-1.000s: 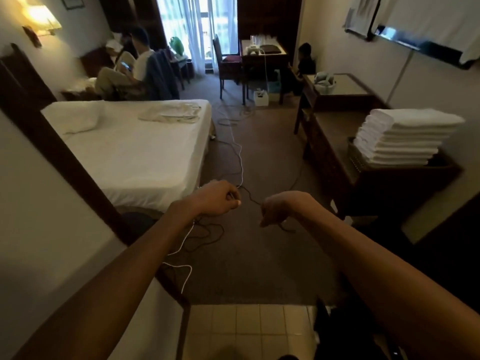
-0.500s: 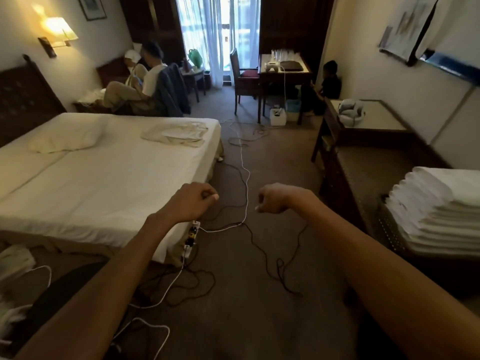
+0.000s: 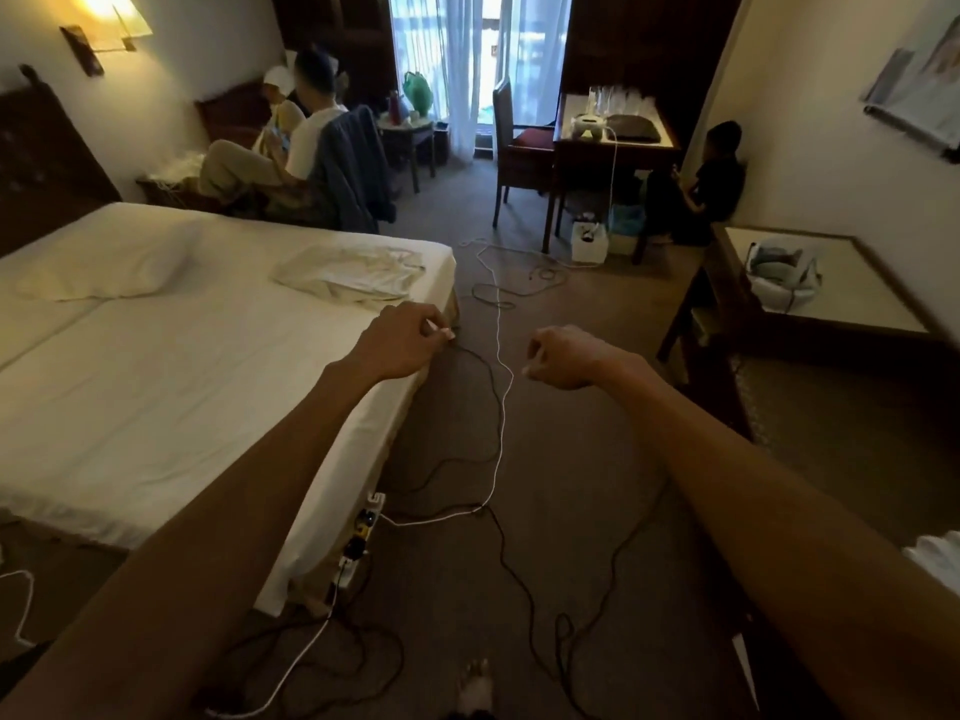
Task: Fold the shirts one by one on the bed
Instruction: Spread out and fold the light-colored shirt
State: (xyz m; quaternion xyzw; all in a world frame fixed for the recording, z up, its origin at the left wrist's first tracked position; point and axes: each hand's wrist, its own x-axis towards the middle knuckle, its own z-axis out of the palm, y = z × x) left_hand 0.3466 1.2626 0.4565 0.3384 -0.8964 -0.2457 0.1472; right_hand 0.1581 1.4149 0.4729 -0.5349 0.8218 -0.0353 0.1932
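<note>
Shirts (image 3: 353,275) lie in one pale, rumpled heap on the far right part of the bed (image 3: 156,387), just beyond my left hand (image 3: 400,343) and not touched by it. That hand's fingers (image 3: 439,332) are curled in with the thumb laid against them, and I see nothing in their grip. The right hand (image 3: 569,358) hangs over the carpet with its fingers (image 3: 535,356) curled under in the same way, also holding nothing. Both forearms reach straight out from me.

My left hand sits above the bed's right edge, close to its far right corner. Left of the shirts is a pillow (image 3: 104,267) near the dark headboard (image 3: 41,158), and flat sheet runs from there to the near edge.

Between the bed's right edge and the dark bench (image 3: 857,309) on the right runs a carpeted aisle. A white cable (image 3: 500,407) and a black cable (image 3: 524,589) cross it, looping near my position. A power strip (image 3: 363,532) lies against the bed's side at the near right corner. A pale bundle (image 3: 784,275) sits on the bench, and white folded cloth (image 3: 935,558) shows at the right border.

At the far end stand a chair (image 3: 514,142) and a desk (image 3: 613,135) before the curtained window, with people seated on both sides.

The print on the wall sheet (image 3: 924,85) at far right is too blurred for me to read.
</note>
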